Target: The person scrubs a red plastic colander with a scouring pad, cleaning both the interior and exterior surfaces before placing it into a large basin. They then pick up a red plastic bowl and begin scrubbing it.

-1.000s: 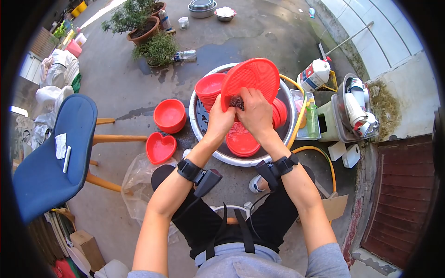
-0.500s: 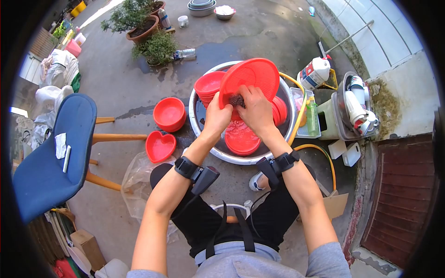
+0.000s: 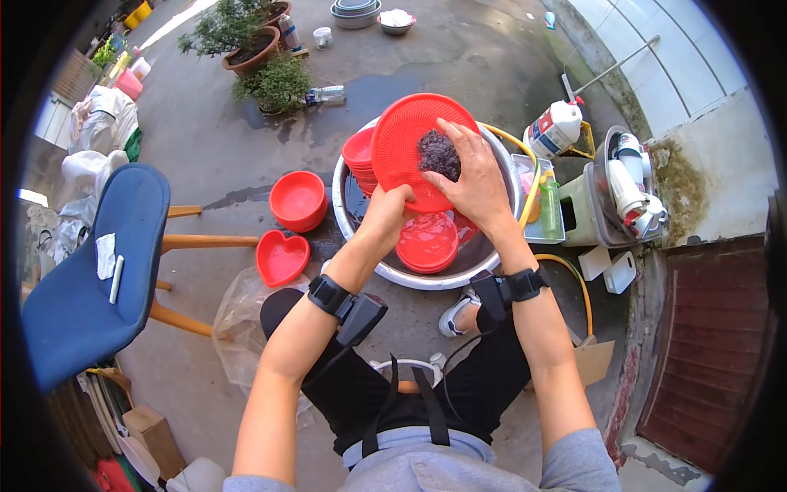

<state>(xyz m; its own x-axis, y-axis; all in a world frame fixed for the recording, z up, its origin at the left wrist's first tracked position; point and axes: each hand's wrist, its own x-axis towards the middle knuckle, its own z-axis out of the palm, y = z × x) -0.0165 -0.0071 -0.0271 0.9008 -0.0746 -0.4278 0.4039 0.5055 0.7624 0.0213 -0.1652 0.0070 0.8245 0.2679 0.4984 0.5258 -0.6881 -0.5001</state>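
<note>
My left hand (image 3: pixel 388 211) grips the lower rim of a round red plastic colander (image 3: pixel 400 148), thumb on its inner face. It is tilted up over a metal basin (image 3: pixel 341 205), its ribbed inside facing me. In my right hand (image 3: pixel 479 182) is a dark, curly scouring pad (image 3: pixel 439 154), held between thumb and spread fingers against the colander. Below, inside the basin, lie wet red plastic dishes (image 3: pixel 428 243). A stack of red bowls (image 3: pixel 359 154) leans at the basin's left side, partly behind the colander.
Left of the basin stand red bowls (image 3: pixel 298 201) and a heart-shaped red dish (image 3: pixel 283 257). A blue chair (image 3: pixel 98 262) is farther left. A yellow hose (image 3: pixel 531 205) runs along the right, beside a tray with a green bottle (image 3: pixel 550 209) and a white jug (image 3: pixel 555 127).
The colander has turned to face me more fully and shifted slightly left. My right hand has moved right with the scouring pad, its fingers spreading, so more of the pad shows.
</note>
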